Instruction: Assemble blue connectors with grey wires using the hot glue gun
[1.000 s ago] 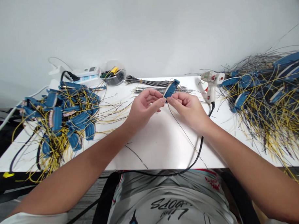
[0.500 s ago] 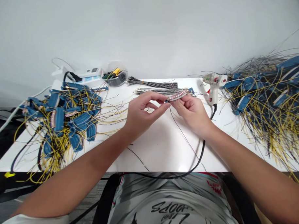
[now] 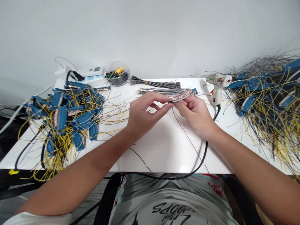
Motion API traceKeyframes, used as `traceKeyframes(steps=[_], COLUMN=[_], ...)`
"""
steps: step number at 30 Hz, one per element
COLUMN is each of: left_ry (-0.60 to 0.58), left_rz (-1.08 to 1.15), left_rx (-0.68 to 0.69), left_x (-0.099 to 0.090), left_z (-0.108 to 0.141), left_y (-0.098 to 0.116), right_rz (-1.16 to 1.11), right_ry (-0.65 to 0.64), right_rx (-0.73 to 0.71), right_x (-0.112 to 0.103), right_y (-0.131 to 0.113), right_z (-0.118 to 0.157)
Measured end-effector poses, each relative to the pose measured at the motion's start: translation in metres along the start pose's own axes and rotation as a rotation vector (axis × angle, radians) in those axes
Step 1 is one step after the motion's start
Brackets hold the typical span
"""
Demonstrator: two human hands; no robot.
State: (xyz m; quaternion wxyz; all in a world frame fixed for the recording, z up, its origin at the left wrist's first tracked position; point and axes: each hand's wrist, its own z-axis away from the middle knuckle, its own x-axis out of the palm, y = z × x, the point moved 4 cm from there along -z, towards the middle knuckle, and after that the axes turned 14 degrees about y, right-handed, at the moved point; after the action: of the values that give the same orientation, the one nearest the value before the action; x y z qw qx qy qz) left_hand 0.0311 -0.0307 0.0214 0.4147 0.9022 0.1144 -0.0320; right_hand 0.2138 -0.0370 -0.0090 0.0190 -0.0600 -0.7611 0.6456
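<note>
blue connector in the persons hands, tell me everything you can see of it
The blue connector looks like moulded plastic, long and narrow, with a blue end showing beyond the right hand. Its upward face carries a pale pinkish label with dark lettering, too small to read. It is tilted, held above the white table between the right hand and the left hand, and a thin dark wire runs down from near it.
</note>
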Motion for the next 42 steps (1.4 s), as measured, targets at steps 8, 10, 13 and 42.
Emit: traceKeyframes(steps=[8,10,13,42], left_ry=[-0.011,-0.031,-0.073,-0.237], left_rz=[0.071,0.117,0.203,0.428], left_rx=[-0.254,-0.384,-0.499,-0.909], left_x=[0.002,0.005,0.009,0.017], left_z=[0.001,0.002,0.002,0.006], left_y=[-0.016,-0.025,-0.032,-0.050], right_rz=[0.080,0.113,0.188,0.254], right_ry=[0.038,0.065,0.105,0.099], right_rx=[0.003,-0.035,-0.086,-0.092], right_x=[-0.002,-0.002,-0.004,-0.002], right_y=[0.001,-0.001,-0.003,-0.006], right_z=[0.000,0.000,0.000,0.003])
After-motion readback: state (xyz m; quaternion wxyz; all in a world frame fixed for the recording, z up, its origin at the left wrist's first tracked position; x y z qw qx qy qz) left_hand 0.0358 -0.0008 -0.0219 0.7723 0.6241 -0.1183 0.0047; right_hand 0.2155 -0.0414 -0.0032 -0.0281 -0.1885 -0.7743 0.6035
